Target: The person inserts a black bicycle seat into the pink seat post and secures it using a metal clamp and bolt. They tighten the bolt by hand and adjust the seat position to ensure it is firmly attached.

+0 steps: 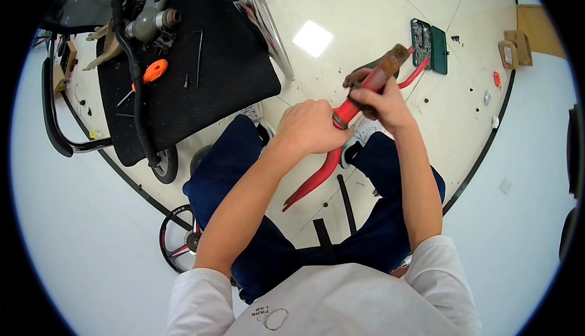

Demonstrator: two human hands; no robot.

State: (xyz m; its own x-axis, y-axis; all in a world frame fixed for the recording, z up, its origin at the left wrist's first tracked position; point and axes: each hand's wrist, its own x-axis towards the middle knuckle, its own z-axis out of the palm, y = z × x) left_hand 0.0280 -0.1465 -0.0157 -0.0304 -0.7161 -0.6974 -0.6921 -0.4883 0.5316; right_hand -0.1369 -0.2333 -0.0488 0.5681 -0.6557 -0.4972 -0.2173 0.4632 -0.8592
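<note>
One wide fisheye view looks steeply down from the wearer's head, near above the red forked tube (348, 111), taking in navy trousers (390, 168) below it, a black chair (234, 71) to its left and tiled floor (365, 0) beyond it.

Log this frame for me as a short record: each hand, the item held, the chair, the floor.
Left hand: closed around the red metal part
Right hand: gripping the same part, farther up its tube
Item held: tubular, with a curved lower piece and a worn, brownish upper end
Chair seat: black, bearing an orange-handled screwdriver and a hex key
Floor: open green case with small parts inside, at upper right
</note>
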